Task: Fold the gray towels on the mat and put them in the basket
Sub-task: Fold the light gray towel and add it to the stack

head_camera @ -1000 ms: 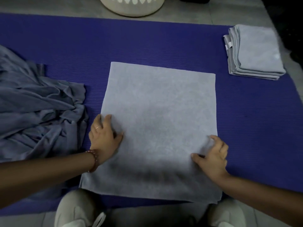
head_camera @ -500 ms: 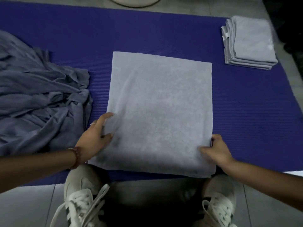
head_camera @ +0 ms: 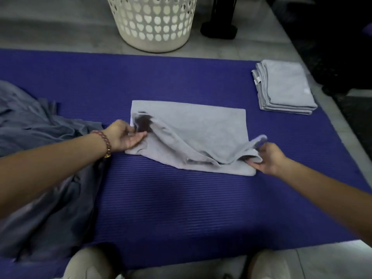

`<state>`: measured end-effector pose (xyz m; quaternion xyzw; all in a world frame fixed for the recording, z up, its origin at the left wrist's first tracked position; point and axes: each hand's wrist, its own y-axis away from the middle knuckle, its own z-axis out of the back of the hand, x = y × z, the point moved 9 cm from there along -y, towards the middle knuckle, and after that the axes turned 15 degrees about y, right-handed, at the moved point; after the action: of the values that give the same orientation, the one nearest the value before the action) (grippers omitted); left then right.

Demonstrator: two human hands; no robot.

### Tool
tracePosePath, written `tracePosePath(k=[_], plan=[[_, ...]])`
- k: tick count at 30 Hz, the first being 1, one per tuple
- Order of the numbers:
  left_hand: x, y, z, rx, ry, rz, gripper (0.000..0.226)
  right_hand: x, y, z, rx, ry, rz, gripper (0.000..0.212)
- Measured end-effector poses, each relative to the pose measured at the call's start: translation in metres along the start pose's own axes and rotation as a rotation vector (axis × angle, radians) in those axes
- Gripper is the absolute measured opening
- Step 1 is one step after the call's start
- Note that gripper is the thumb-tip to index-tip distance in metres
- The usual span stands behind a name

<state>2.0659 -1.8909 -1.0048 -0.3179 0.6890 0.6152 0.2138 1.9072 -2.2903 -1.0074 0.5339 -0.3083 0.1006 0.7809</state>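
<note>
Mid-fold: towel (head_camera: pixel 201 127) at mat (head_camera: pixel 181 208) centre, near edge lifted toward far edge. Right hand (head_camera: pixel 265 160) pinching right corner; left hand (head_camera: pixel 124 137) seemingly pinching left one, blurred there. Match corners squarely, lay flat, then smooth toward the fold.

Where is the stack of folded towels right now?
In the head view, the stack of folded towels lies on the far right corner of the purple mat, beyond the right hand.

White perforated plastic basket (head_camera: pixel 153 23): rim cut off by top edge. Crumpled dark gray cloth heap (head_camera: pixel 40 137): runs past left edge. Left hand (head_camera: pixel 124 135): fingertips blurred against light gray terry towel (head_camera: pixel 201 127); grip unclear. Right hand (head_camera: pixel 265 160): fingertips partly hidden under towel fold.
</note>
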Motion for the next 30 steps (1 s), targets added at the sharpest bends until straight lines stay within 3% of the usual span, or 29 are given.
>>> tracePosePath(k=[3,5,7,10,17,21,25,28,30], plan=[[-0.002,-0.028,-0.011,0.032,-0.559,0.034,0.024,0.011,-0.016,-0.003,-0.022,0.309,0.016,0.021],[-0.016,-0.031,-0.024,0.04,-0.92,-0.068,0.002,0.024,-0.02,-0.004,-0.06,0.52,0.057,0.017],[-0.024,-0.029,-0.03,0.021,-1.062,-0.12,0.024,0.038,-0.02,-0.006,-0.107,0.695,0.129,0.017],[-0.027,-0.027,-0.036,-0.01,-0.919,-0.274,0.037,0.042,-0.025,-0.007,-0.174,0.707,0.231,0.032],[-0.005,-0.022,-0.01,-0.069,-0.968,-0.56,0.027,0.027,-0.017,-0.012,-0.166,0.551,0.439,0.04],[-0.003,-0.02,-0.003,-0.034,-0.959,-0.579,0.028,0.01,-0.021,-0.007,-0.156,0.627,0.38,0.036],[0.015,0.002,0.01,0.048,-0.999,-0.585,0.023,0.003,-0.019,0.016,-0.216,0.743,0.361,0.018],[0.047,0.033,0.025,0.068,-0.997,-0.582,0.019,-0.02,-0.013,0.028,-0.212,0.863,0.341,0.02],[0.063,0.046,0.029,0.066,-1.015,-0.576,0.028,-0.034,-0.008,0.029,-0.211,0.812,0.337,0.022]])
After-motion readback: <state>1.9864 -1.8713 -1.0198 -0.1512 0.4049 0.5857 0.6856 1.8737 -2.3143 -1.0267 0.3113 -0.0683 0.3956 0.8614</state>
